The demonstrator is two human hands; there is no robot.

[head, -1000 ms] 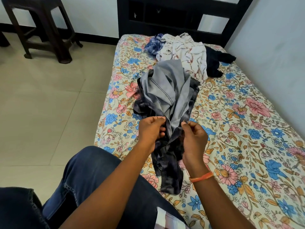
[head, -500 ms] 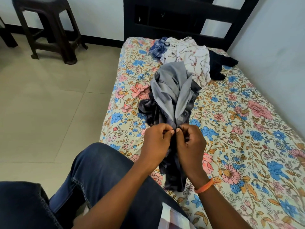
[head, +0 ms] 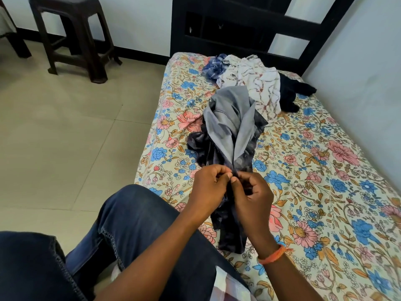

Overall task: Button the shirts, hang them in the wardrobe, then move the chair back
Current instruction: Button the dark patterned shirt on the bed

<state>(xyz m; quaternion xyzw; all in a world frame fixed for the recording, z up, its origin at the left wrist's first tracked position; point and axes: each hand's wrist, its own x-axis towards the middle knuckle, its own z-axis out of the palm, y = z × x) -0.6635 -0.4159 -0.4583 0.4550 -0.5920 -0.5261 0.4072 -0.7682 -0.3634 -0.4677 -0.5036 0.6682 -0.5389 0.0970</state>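
— What sort of room is it?

— A tiled floor (head: 65,137), pale walls, and a bed (head: 325,192) under a floral sheet, pushed against the wall on the right, with a dark headboard (head: 238,29) at its far end. A dark plastic stool (head: 73,35) stands on the floor to the far left, well apart from the bed.

— And the shirt being worked on?

— A dark patterned shirt (head: 230,131) with a grey inside lies lengthwise along the near half of the bed, its collar end spread open towards the headboard and its lower end trailing towards the person's knee (head: 134,213), which is in blue jeans.

— What are the hands doing?

— Both meet at the shirt's front edge. The left hand (head: 208,187) has fingers curled, thumb and forefinger pinching the cloth. The right hand (head: 253,198), an orange thread band (head: 273,255) on its wrist, pinches the facing edge in the same way. The thumbs nearly touch. Whether a button sits between them I cannot tell; the fingers hide it.

— Anything else on the bed?

— A heap near the headboard: a blue checked garment (head: 214,66), a white printed shirt (head: 256,83) beside it, and a black garment (head: 293,94) on the right. The white one touches the grey collar end.
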